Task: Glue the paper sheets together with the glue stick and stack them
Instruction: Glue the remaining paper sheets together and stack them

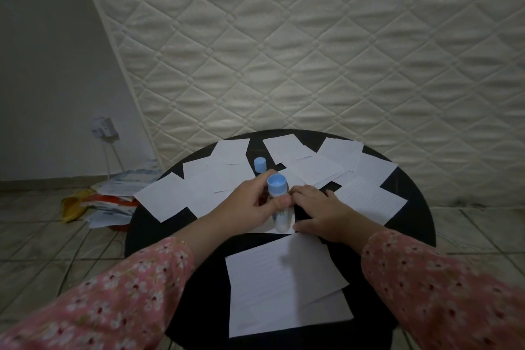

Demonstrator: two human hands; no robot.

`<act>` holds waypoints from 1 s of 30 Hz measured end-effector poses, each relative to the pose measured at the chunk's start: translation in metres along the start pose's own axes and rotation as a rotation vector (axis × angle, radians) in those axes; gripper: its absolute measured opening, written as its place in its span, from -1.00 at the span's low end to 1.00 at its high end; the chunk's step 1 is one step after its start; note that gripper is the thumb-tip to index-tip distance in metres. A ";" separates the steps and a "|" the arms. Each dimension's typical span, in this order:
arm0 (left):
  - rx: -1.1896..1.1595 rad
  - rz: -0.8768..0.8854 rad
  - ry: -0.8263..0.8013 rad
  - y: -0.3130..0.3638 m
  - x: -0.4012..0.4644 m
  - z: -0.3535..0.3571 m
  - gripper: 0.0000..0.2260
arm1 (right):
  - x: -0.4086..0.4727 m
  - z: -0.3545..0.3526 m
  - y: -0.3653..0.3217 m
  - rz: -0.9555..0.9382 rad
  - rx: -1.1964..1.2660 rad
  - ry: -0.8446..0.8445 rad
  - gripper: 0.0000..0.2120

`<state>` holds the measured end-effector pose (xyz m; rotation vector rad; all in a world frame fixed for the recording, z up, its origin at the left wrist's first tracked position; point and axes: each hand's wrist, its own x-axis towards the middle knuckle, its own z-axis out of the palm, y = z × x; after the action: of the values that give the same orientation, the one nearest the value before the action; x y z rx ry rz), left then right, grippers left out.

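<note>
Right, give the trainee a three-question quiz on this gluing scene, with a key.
1. True or false: the left hand holds the glue stick.
2. The right hand rests on: A) a sheet on the table, B) the mattress, C) the floor.
3. Fill in: the loose cap stands behind the hands and is coloured ____.

Key: 1 true; 2 A; 3 blue.

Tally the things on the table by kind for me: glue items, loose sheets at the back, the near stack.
Glue stick, gripped by the left hand: 1
Blue cap, standing apart on the table: 1
Paper stack nearest the person: 1
Loose sheets spread behind: overlapping, at least 8, exact count unclear
Total: at least 11
</note>
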<state>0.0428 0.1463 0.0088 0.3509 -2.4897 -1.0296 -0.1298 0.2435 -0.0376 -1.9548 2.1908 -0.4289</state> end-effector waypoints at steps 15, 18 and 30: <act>-0.016 -0.088 0.030 -0.012 -0.013 -0.027 -0.68 | 0.000 -0.003 -0.006 0.033 -0.041 -0.040 -0.47; -0.025 -0.108 0.049 -0.018 -0.017 -0.037 -0.65 | -0.001 -0.004 -0.007 0.037 -0.037 -0.036 -0.47; 0.018 -0.187 0.063 -0.023 -0.031 -0.060 -0.91 | -0.004 -0.006 -0.011 0.042 -0.001 -0.025 -0.48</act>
<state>0.0997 0.1050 0.0216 0.6220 -2.4472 -1.0505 -0.1207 0.2465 -0.0281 -1.9001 2.2131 -0.3944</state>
